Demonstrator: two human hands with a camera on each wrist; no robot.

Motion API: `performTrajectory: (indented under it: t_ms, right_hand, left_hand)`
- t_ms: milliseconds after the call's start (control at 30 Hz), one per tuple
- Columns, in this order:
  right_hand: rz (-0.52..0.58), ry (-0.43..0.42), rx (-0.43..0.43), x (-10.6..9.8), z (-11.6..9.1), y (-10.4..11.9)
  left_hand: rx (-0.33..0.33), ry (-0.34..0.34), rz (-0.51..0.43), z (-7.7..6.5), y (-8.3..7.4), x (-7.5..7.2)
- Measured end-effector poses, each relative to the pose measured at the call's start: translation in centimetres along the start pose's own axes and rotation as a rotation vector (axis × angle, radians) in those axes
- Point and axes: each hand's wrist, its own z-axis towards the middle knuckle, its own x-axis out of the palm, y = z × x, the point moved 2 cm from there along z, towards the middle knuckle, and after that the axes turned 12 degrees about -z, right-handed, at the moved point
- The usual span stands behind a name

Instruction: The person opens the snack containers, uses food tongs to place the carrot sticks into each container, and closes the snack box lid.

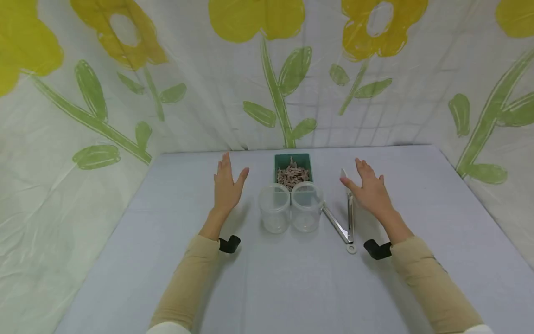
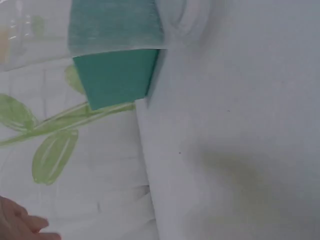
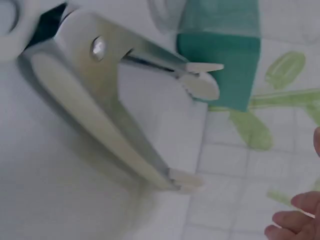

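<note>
My left hand (image 1: 227, 185) hovers over the table left of two clear plastic cups, fingers straight and thumb spread, holding nothing. On the other side my right hand (image 1: 370, 189) is held up the same way, just right of a pair of metal tongs (image 1: 350, 218). The tongs lie spread, their ring end towards me and pale tips (image 3: 186, 179) away. The left cup (image 1: 275, 218) and the right cup (image 1: 306, 218) stand upright side by side. Behind them sits a green rectangular tub (image 1: 309, 162) with small brownish-grey pieces (image 1: 293, 175) in it.
A pale cloth covers the table (image 1: 288, 287). Its far edge meets a white hanging sheet (image 1: 200, 116) printed with yellow flowers and green leaves. A black wrist mount (image 1: 229, 244) sits on the left wrist and another black mount (image 1: 377, 249) on the right.
</note>
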Motion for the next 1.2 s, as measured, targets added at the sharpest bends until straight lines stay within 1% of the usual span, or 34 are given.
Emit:
performTrajectory:
  t_ms: [33, 67, 133, 200, 267, 300, 333, 400, 467, 533, 600, 700, 833, 900, 967, 1067, 1133, 1200]
  right_hand:
    - [0.063, -0.007, 0.001, -0.4, -0.2, 0.3]
    - [0.121, -0.015, 0.006, -0.8, -0.4, 0.8]
    - [0.228, -0.032, 0.006, -1.5, -0.8, 1.5]
    - [0.326, -0.039, -0.005, -1.8, -1.2, 2.4]
    - [0.402, -0.036, -0.02, -2.1, -1.6, 3.2]
    - [0.431, -0.038, -0.031, -2.1, -1.7, 3.6]
    - [0.449, -0.038, -0.043, -2.1, -1.8, 4.0]
    - [0.471, -0.03, -0.056, -2.3, -2.2, 4.8]
    - [0.475, -0.024, -0.076, -2.4, -2.5, 5.5]
    - [0.486, -0.013, -0.098, -2.5, -2.7, 6.1]
    - [0.497, -0.006, -0.12, -2.6, -2.8, 6.7]
    - [0.514, 0.005, -0.145, -2.8, -2.9, 7.4]
    - [0.511, 0.013, -0.162, -2.4, -2.7, 7.9]
    - [0.501, 0.025, -0.183, -2.0, -2.7, 8.2]
    - [0.506, 0.057, -0.221, -1.7, -2.8, 8.7]
    - [0.535, 0.119, -0.303, -1.4, -3.5, 9.7]
    - [0.562, 0.151, -0.351, -1.4, -3.9, 10.6]
    - [0.572, 0.163, -0.38, -1.4, -4.4, 11.4]
  left_hand:
    - [0.006, 0.018, -0.102, -0.3, 0.0, -0.3]
    - [0.013, 0.053, -0.203, -0.7, 0.0, -0.6]
    - [0.028, 0.173, -0.376, -1.6, -0.1, -1.0]
    - [0.038, 0.316, -0.486, -2.5, 0.0, -1.0]
    - [0.035, 0.442, -0.543, -3.4, 0.0, -0.6]
    - [0.028, 0.487, -0.544, -3.8, 0.0, -0.3]
    - [0.014, 0.517, -0.528, -4.2, 0.0, 0.2]
    - [-0.028, 0.545, -0.471, -4.9, -0.1, 1.0]
    - [-0.067, 0.541, -0.42, -5.4, -0.2, 1.9]
    - [-0.095, 0.515, -0.377, -5.8, -0.4, 2.6]
    - [-0.093, 0.476, -0.362, -6.0, -0.7, 3.2]
    - [-0.057, 0.406, -0.365, -6.2, -1.0, 3.9]
    - [-0.039, 0.337, -0.42, -6.5, -1.2, 4.4]
    - [-0.053, 0.315, -0.442, -6.6, -1.3, 4.5]
    - [-0.062, 0.309, -0.476, -6.8, -1.4, 4.3]
    - [-0.044, 0.298, -0.5, -7.4, -2.0, 3.8]
    - [-0.001, 0.283, -0.5, -7.8, -2.7, 3.5]
    - [0.062, 0.257, -0.463, -8.2, -3.8, 3.2]
